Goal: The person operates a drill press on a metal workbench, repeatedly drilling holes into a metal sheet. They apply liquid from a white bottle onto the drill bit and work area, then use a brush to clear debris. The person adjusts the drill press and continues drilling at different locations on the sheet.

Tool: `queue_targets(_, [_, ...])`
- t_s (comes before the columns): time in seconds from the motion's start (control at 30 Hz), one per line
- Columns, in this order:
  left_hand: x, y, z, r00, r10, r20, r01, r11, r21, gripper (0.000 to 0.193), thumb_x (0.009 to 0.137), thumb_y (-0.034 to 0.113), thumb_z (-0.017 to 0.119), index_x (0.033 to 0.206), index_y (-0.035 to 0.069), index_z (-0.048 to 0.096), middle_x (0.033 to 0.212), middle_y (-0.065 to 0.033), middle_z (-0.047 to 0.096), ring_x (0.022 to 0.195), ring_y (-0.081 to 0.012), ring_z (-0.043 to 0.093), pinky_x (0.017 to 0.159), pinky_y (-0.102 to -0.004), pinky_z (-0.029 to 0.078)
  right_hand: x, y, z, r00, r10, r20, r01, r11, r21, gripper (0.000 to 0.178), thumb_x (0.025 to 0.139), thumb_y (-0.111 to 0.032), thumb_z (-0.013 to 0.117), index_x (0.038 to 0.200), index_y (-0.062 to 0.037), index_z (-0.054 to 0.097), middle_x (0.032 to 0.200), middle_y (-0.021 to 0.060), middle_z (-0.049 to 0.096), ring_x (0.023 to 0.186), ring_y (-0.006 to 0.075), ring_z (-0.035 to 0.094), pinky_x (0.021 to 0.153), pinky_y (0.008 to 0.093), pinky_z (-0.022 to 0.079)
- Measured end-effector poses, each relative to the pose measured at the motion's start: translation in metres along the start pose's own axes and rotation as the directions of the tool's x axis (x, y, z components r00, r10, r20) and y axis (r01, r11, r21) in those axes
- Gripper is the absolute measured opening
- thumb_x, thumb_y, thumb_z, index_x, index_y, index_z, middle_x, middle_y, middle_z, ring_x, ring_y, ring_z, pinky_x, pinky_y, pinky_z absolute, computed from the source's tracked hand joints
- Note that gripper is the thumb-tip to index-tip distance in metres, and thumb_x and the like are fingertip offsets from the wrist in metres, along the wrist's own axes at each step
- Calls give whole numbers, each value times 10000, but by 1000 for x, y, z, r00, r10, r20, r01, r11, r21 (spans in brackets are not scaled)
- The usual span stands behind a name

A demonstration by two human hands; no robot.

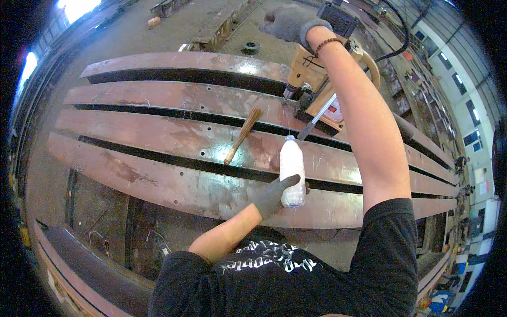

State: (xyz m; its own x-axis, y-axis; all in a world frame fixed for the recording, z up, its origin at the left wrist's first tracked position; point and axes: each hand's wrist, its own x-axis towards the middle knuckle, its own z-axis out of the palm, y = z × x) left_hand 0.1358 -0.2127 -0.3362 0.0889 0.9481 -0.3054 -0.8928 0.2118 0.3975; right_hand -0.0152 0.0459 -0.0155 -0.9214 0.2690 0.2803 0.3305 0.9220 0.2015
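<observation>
My left hand (272, 196), in a dark glove, is wrapped round the lower part of a white plastic squeeze bottle (291, 161). The bottle's capped end points away from me, and a thin line of liquid seems to run from it toward the drill's tip. My right arm reaches far forward past a yellowish magnetic drill (309, 68). The grey-gloved right hand (289, 24) is closed beside the drill's upper end; whatever its fingers hold is hidden. A lever with a black grip (307, 130) sticks out from the drill toward the bottle.
Several long reddish-brown steel beams (132, 121) with drilled holes lie side by side, dark gaps between them. A bundled stick brush (243, 134) rests across two beams. A black cable (404, 45) curves behind the drill. Another beam (79, 269) lies at the lower left.
</observation>
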Motion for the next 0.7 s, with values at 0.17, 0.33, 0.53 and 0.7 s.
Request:
queue_targets(0.17, [-11, 16, 7, 999, -32, -23, 34, 997, 70, 508, 964, 329, 716, 1318, 0, 561, 1149, -131, 704, 1004, -258, 714, 909, -377, 593, -8, -9, -12, 994, 43, 105, -38, 998, -47, 430, 932, -437, 569, 1160, -127, 762, 1228, 196, 718, 1142, 366, 687, 1000, 466, 520])
queue_targets(0.33, [-8, 14, 3, 1000, -3, -13, 4, 998, 68, 530, 946, 356, 734, 1309, 4, 574, 1147, -119, 702, 994, -256, 714, 900, -375, 595, -7, -12, -17, 983, 95, 159, -83, 993, -85, 484, 946, -473, 543, 1184, -108, 755, 1266, 197, 704, 1178, 368, 673, 1014, 462, 514])
queue_targets(0.53, [-4, 12, 2, 999, 29, 41, -31, 999, 42, 513, 961, 369, 714, 1293, 1, 582, 1119, -107, 705, 982, -249, 715, 878, -366, 600, -6, -15, -22, 968, 111, 225, -81, 987, -140, 519, 950, -486, 522, 1212, -97, 746, 1281, 204, 695, 1179, 363, 674, 1014, 461, 514])
queue_targets(0.7, [-5, 17, 6, 999, 0, -36, 2, 998, 58, 486, 975, 375, 695, 1295, 25, 589, 1117, -101, 708, 952, -231, 718, 847, -362, 605, -14, -29, -36, 949, 162, 272, -124, 981, -152, 532, 986, -495, 482, 1250, -105, 730, 1328, 192, 676, 1227, 358, 651, 1049, 456, 495])
